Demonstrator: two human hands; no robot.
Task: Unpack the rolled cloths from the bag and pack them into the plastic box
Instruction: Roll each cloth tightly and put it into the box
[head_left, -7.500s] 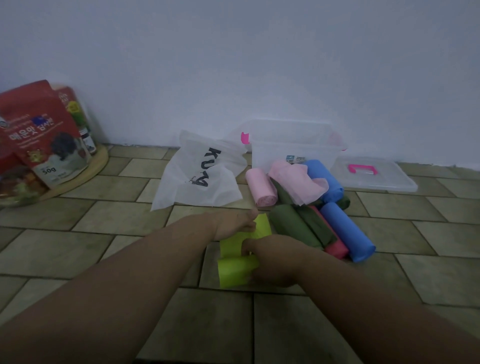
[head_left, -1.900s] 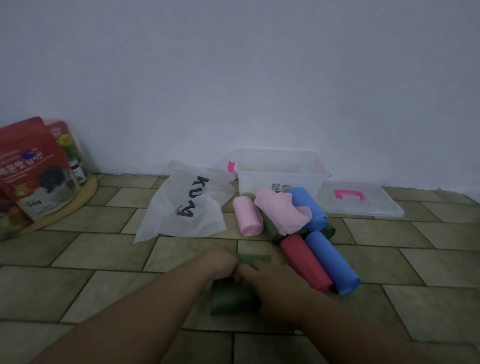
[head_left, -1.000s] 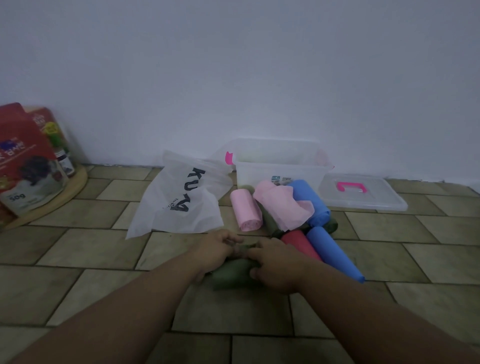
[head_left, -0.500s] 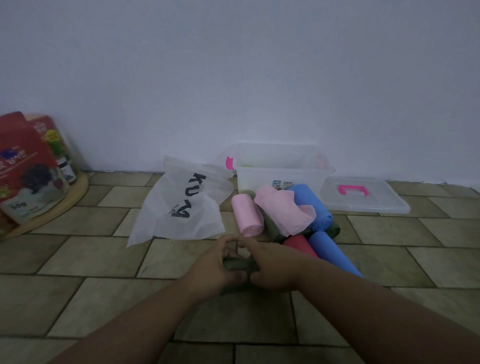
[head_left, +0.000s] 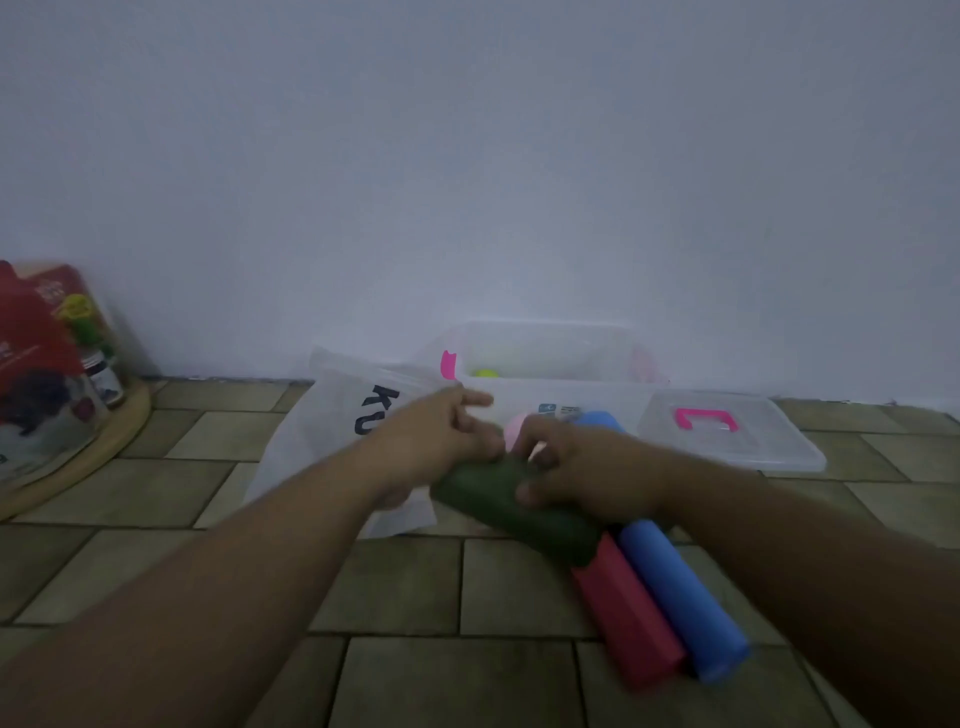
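1. Presently, the dark green rolled cloth (head_left: 519, 512) sits at centre frame, held between both hands. The right hand (head_left: 587, 467) grips it with fingers (head_left: 540, 441) curled over. The left hand (head_left: 441, 447) pinches its upper-left end.
2. The white bag (head_left: 332, 431) lies behind the left hand. The red roll (head_left: 628, 613) and blue roll (head_left: 680, 597) touch side by side on the floor at lower right. The hands partly hide a pink roll (head_left: 513, 430).
3. The plastic box (head_left: 550, 387) stands open beyond the hands, with its lid (head_left: 727, 441) to its right.
4. The cloth is tightly rolled, slanting down to the right and slightly blurred.
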